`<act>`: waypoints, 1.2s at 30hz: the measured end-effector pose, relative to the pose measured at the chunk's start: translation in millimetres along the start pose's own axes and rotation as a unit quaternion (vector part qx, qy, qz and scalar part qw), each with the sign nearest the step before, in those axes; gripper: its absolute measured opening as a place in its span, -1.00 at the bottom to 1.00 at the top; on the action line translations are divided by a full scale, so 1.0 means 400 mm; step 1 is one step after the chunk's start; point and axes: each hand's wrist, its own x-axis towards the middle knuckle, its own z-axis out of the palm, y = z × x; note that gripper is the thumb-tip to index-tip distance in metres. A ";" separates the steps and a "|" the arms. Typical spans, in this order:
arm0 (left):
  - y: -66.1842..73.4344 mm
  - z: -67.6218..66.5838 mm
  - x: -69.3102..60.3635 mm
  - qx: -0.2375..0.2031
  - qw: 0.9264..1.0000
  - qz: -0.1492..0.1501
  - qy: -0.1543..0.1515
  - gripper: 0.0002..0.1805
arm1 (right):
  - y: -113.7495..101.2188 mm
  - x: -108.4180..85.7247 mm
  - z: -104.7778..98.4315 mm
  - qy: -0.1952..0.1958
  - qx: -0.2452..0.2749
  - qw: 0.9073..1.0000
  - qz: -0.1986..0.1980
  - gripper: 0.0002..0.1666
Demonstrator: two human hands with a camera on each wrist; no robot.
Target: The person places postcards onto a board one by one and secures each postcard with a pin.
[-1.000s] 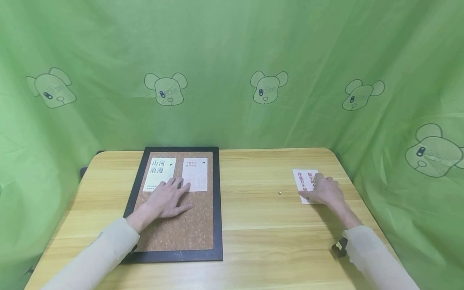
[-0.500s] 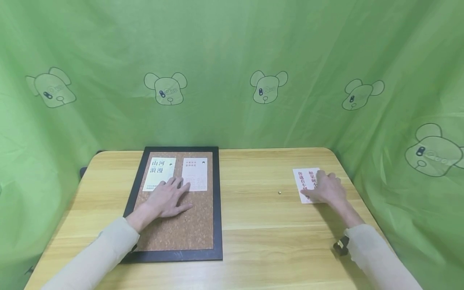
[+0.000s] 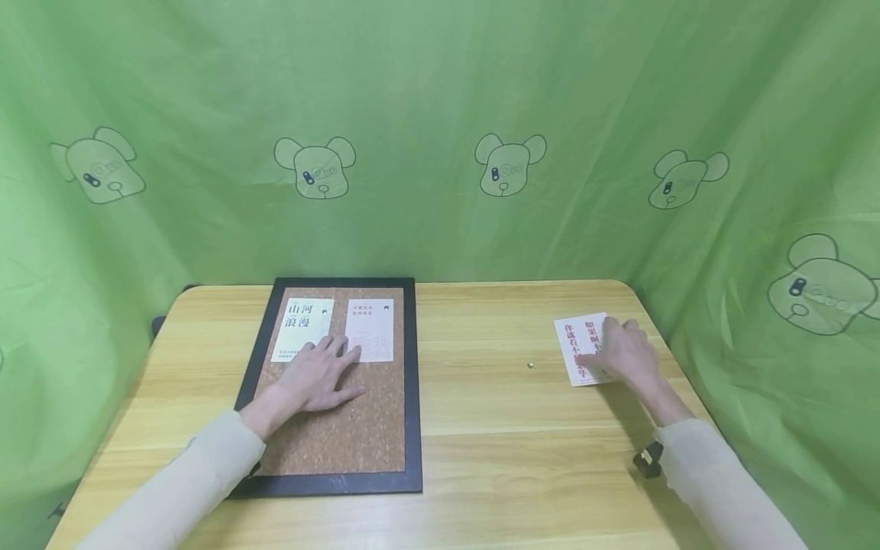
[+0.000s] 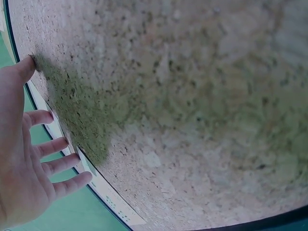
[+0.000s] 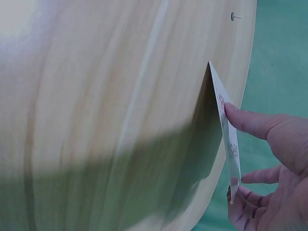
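Observation:
My left hand (image 3: 321,378) rests with its fingers spread on a black-framed corkboard (image 3: 337,443). Its fingertips lie by the lower edges of two cards fixed near the board's top: a pale card (image 3: 299,325) with dark lettering and a pinkish card (image 3: 370,325) with red print. To the right, my right hand (image 3: 629,353) holds a white card (image 3: 576,336) with red lettering. In the right wrist view the thumb (image 5: 250,121) presses the card's printed face, other fingers are at its far edge, and the card stands tilted off the tabletop.
A pushpin (image 3: 530,366) lies on the wooden table (image 3: 495,466) between the board and the white card; the right wrist view shows its point sticking sideways. Green curtains (image 3: 440,229) printed with bear heads surround the table at the back and sides.
My right hand has shifted slightly to the right and tipped the white card up off the table, turning it a little. My left hand has stayed in place on the corkboard.

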 end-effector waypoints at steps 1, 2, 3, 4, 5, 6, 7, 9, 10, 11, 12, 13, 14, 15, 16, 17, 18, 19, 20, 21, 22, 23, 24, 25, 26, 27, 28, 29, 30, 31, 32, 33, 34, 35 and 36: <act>0.000 0.000 0.000 0.000 1.000 0.001 0.001 -0.15 | 0.000 0.001 -0.002 0.001 -0.001 1.000 -0.001 0.00; 0.000 0.000 0.000 0.001 1.000 0.002 0.002 -0.15 | -0.002 0.001 -0.003 0.004 -0.003 1.000 -0.002 -0.04; -0.001 0.000 0.001 0.001 1.000 0.001 0.001 -0.15 | -0.003 0.002 -0.004 0.005 -0.004 1.000 -0.003 -0.07; -0.001 0.000 0.001 0.002 1.000 0.002 0.001 -0.15 | -0.004 0.002 -0.006 0.006 -0.005 1.000 -0.003 -0.09; -0.001 0.000 0.001 0.002 1.000 0.002 0.001 -0.15 | -0.005 0.003 -0.007 0.007 -0.005 1.000 -0.003 -0.11; -0.001 0.000 0.001 0.002 1.000 0.001 -0.001 -0.14 | -0.006 0.004 -0.007 0.008 -0.005 1.000 -0.002 -0.12; -0.001 0.000 0.001 0.002 1.000 0.002 -0.001 -0.14 | -0.007 0.004 -0.008 0.010 -0.004 1.000 -0.002 -0.13; -0.001 0.000 0.002 0.002 1.000 0.000 -0.003 -0.13 | -0.010 0.004 -0.011 0.012 -0.001 1.000 0.000 -0.16; -0.001 0.001 0.001 0.003 1.000 0.001 -0.003 -0.13 | -0.011 0.004 -0.012 0.014 0.000 1.000 0.001 -0.18; -0.001 0.001 0.001 0.003 1.000 0.000 -0.004 -0.13 | -0.012 0.004 -0.013 0.016 0.002 1.000 0.002 -0.22; -0.001 0.001 0.001 0.004 1.000 0.001 -0.003 -0.13 | -0.014 0.004 -0.014 0.018 0.003 1.000 0.002 -0.25; -0.001 0.000 0.000 0.005 1.000 0.001 -0.003 -0.13 | -0.015 0.004 -0.015 0.021 0.004 1.000 0.003 -0.28; -0.001 0.000 0.000 0.005 1.000 0.001 -0.002 -0.13 | -0.016 0.004 -0.017 0.023 0.005 1.000 0.003 -0.30; -0.001 0.000 0.000 0.006 1.000 0.001 -0.002 -0.13 | -0.017 0.003 -0.018 0.025 0.005 1.000 0.003 -0.31; -0.001 0.000 -0.001 0.006 1.000 0.001 -0.002 -0.13 | -0.018 0.004 -0.019 0.027 0.004 1.000 0.003 -0.32; -0.001 0.000 -0.001 0.006 1.000 0.001 -0.002 -0.13 | -0.019 0.004 -0.020 0.028 0.004 1.000 0.003 -0.32; -0.001 0.000 -0.001 0.006 1.000 0.001 -0.002 -0.13 | -0.021 0.004 -0.022 0.029 0.002 1.000 0.003 -0.32; -0.001 0.000 0.000 0.006 1.000 0.001 -0.002 -0.13 | -0.023 0.003 -0.024 0.030 0.001 1.000 0.004 -0.32; -0.001 0.001 0.000 0.006 1.000 0.001 -0.002 -0.13 | -0.024 0.003 -0.026 0.031 0.000 1.000 0.003 -0.32; -0.001 0.002 0.000 0.005 1.000 0.001 -0.001 -0.13 | -0.026 0.003 -0.028 0.033 0.000 0.999 0.003 -0.31; -0.001 0.002 0.000 0.005 1.000 0.001 -0.001 -0.13 | -0.027 0.002 -0.030 0.035 0.001 0.999 0.002 -0.30; -0.002 0.002 0.000 0.004 1.000 0.001 -0.001 -0.13 | -0.029 0.001 -0.031 0.037 0.003 0.999 0.001 -0.29; -0.002 0.003 0.000 0.003 1.000 0.001 -0.001 -0.13 | -0.031 0.000 -0.033 0.040 0.004 0.999 -0.001 -0.29; -0.002 0.004 0.000 0.002 1.000 0.001 -0.001 -0.13 | -0.032 -0.001 -0.034 0.043 0.006 0.999 -0.002 -0.26; -0.002 0.004 0.000 0.002 1.000 0.001 -0.001 -0.13 | -0.033 -0.001 -0.034 0.046 0.008 0.999 -0.004 -0.24; -0.002 0.005 0.000 0.002 1.000 0.001 -0.001 -0.13 | -0.034 -0.001 -0.035 0.049 0.009 0.999 -0.005 -0.21; -0.002 0.005 0.000 0.003 1.000 0.001 -0.001 -0.13 | -0.035 -0.002 -0.037 0.051 0.010 0.999 -0.006 -0.19; -0.002 0.005 0.000 0.003 1.000 0.001 -0.001 -0.13 | -0.036 -0.002 -0.038 0.053 0.010 0.999 -0.007 -0.19; -0.002 0.005 0.000 0.003 1.000 0.001 0.000 -0.13 | -0.037 -0.003 -0.038 0.055 0.011 0.998 -0.008 -0.17; -0.002 0.005 0.000 0.004 1.000 0.002 0.001 -0.13 | -0.037 -0.003 -0.039 0.057 0.011 0.998 -0.009 -0.17; -0.002 0.005 0.000 0.005 1.000 0.002 0.001 -0.13 | -0.039 -0.003 -0.040 0.059 0.010 0.998 -0.011 -0.19; -0.002 0.005 0.000 0.005 1.000 0.002 0.001 -0.13 | -0.040 -0.004 -0.041 0.061 0.010 0.998 -0.013 -0.22; -0.002 0.005 0.000 0.005 1.000 0.002 0.001 -0.13 | -0.041 -0.005 -0.042 0.062 0.010 0.998 -0.015 -0.25; -0.002 0.005 0.000 0.004 1.000 0.002 0.001 -0.13 | -0.042 -0.005 -0.042 0.064 0.011 0.998 -0.016 -0.27; -0.002 0.005 0.000 0.004 1.000 0.002 0.000 -0.13 | -0.043 -0.005 -0.042 0.065 0.010 0.998 -0.018 -0.30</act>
